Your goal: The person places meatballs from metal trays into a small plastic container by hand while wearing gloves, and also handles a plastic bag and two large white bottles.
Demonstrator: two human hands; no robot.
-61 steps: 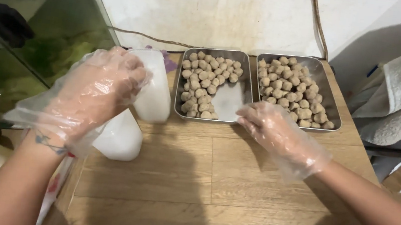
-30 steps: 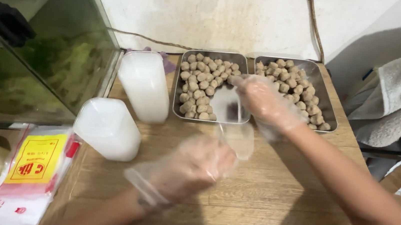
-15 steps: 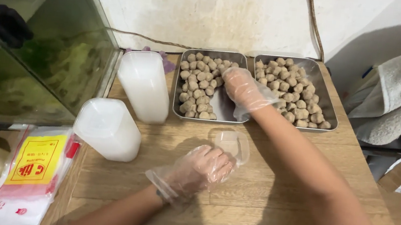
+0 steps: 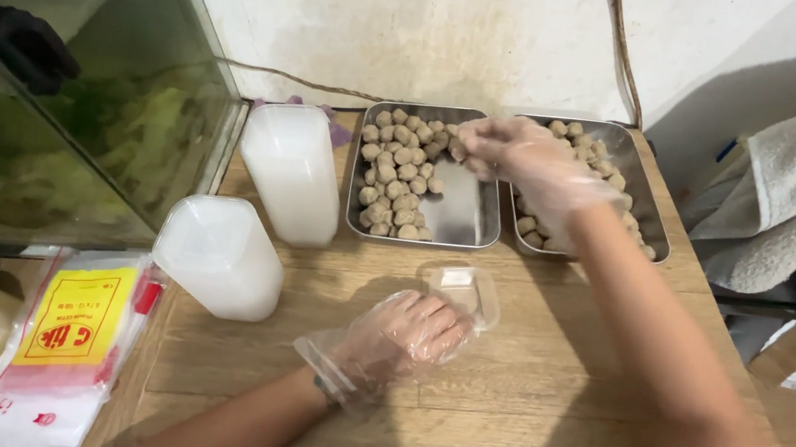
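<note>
Left hand [image 4: 405, 339]: gloved, lower centre, fingers curled on the clear cup's [image 4: 463, 293] near rim.
Right hand [image 4: 515, 157]: gloved, upper centre, fingers pinched over the meatballs [image 4: 398, 179]; whether it holds any, cannot tell.
Relation: left tray [image 4: 459, 216] lies just above the cup, right hand nearer.

Stained white wall [image 4: 420, 26], wooden table [image 4: 537, 409]

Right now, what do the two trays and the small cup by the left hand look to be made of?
Trays: likely stainless steel; the bare floor is grey and reflective. Small cup beside the left hand: clear thin plastic; the wood table shows through it. Gloves on both hands look like thin transparent film, wrinkled.
</note>
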